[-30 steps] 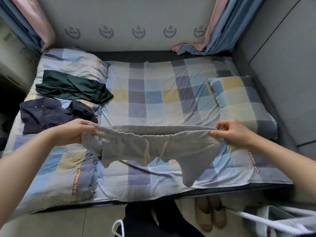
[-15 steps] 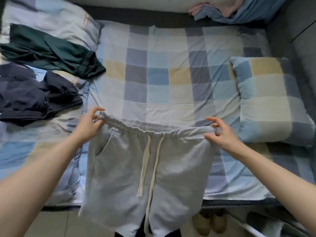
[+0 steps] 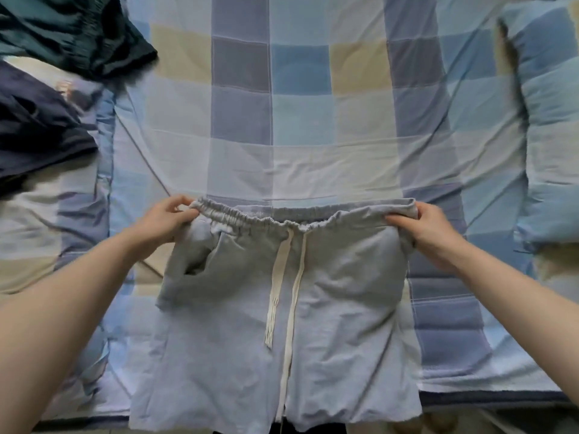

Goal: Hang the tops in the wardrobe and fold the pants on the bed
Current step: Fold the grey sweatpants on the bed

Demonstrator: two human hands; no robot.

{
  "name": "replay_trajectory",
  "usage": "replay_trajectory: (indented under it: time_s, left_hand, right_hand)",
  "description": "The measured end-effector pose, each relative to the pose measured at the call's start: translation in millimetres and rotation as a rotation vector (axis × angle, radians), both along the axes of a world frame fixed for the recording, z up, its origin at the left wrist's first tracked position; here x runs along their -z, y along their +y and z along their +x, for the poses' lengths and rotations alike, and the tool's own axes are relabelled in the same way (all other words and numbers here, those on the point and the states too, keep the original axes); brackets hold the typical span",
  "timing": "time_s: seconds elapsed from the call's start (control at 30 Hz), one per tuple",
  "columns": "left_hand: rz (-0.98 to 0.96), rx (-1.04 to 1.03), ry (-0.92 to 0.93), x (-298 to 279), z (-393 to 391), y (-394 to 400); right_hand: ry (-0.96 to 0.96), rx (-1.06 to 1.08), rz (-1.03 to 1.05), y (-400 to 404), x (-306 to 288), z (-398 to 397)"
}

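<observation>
Folding step: spreading grey drawstring shorts (image 3: pixel 282 308) flat at 6 o'clock on checked bed (image 3: pixel 300 120). Left hand (image 3: pixel 163 219) and right hand (image 3: pixel 427 228) pinching waistband corners. Next: likely lay flat, smooth, fold leg over leg.

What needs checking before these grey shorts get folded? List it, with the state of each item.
1. Left hand grips the waistband corner: ok.
2. Right hand grips the opposite waistband corner: ok.
3. Grey shorts lie flat on the bed: not ok, the leg hems hang past the mattress edge and the fabric bulges.
4. Drawstring tucked away: not ok, both ends trail loose down the front.
5. Checked bedsheet beyond the waistband free for folding: ok.
6. Dark green garment and navy garment kept apart from the shorts: ok, both sit at far left.
</observation>
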State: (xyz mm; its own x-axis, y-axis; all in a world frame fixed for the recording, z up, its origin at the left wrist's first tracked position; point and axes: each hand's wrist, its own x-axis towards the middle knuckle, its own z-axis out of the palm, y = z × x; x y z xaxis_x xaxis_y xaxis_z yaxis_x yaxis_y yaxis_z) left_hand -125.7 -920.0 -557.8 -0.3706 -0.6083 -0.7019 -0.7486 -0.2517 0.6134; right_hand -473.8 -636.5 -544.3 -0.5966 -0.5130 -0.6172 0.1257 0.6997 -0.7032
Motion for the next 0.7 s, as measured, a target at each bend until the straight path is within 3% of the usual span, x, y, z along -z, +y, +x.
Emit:
replay_trajectory:
  time_s: [0.07, 0.2, 0.33, 0.43, 0.53, 0.7]
  left_hand:
    - [0.060, -0.005, -0.003, -11.0, -3.4, -17.8]
    - [-0.063, 0.004, 0.007, -28.0, -36.3, -70.0]
    - [-0.487, -0.018, -0.035, -10.3, -87.9, -120.5]
    - [-0.614, 0.064, -0.198, 18.1, -106.9, -114.6]
    - [-0.513, 0.181, -0.254, 52.1, -104.0, -47.5]
    - [-0.203, 0.364, -0.313, 83.0, -62.6, 91.5]
  right_hand:
    - [-0.033, -0.001, -0.037, -6.9, -7.7, -11.3]
    - [-0.080, -0.071, -0.098, -55.1, -25.9, -46.5]
    - [0.277, -0.013, -0.050, -130.5, -4.5, -92.8]
    - [0.552, -0.008, 0.136, -158.6, 25.6, -96.4]
    - [0.517, -0.128, 0.178, -148.5, 57.9, -39.3]
    - [0.400, -0.639, 0.070, -82.6, 87.7, 82.8]
